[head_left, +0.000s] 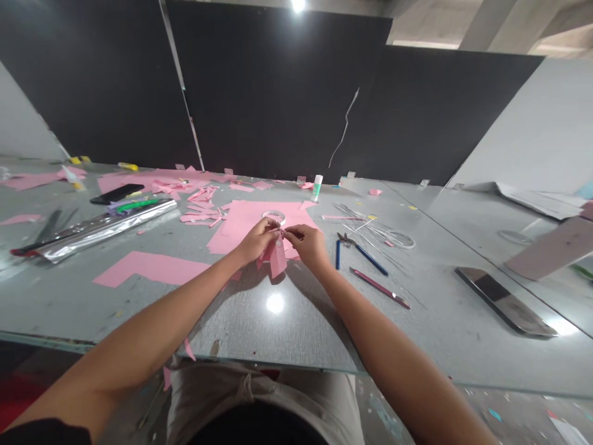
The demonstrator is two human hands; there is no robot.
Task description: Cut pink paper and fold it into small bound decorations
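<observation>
In the middle of the table, my left hand (pixel 259 238) and my right hand (pixel 308 243) meet, fingertips pinched close together. Between them hangs a folded strip of pink paper (pixel 278 259), its lower end pointing towards me. Both hands appear closed on its upper part; the exact spot is small and partly hidden by the fingers. Just behind the fingertips is a white ring (pixel 273 216), perhaps a roll of tape. Beneath and behind the hands lie flat sheets of pink paper (pixel 241 213).
Pliers (pixel 364 252), a dark red pen-like tool (pixel 380 288), loose wire (pixel 384 232) and a phone (pixel 504 301) lie to the right. A glue stick (pixel 317 188) stands behind. At left are a foil roll (pixel 109 230), another phone (pixel 117 193) and pink scraps (pixel 201 207).
</observation>
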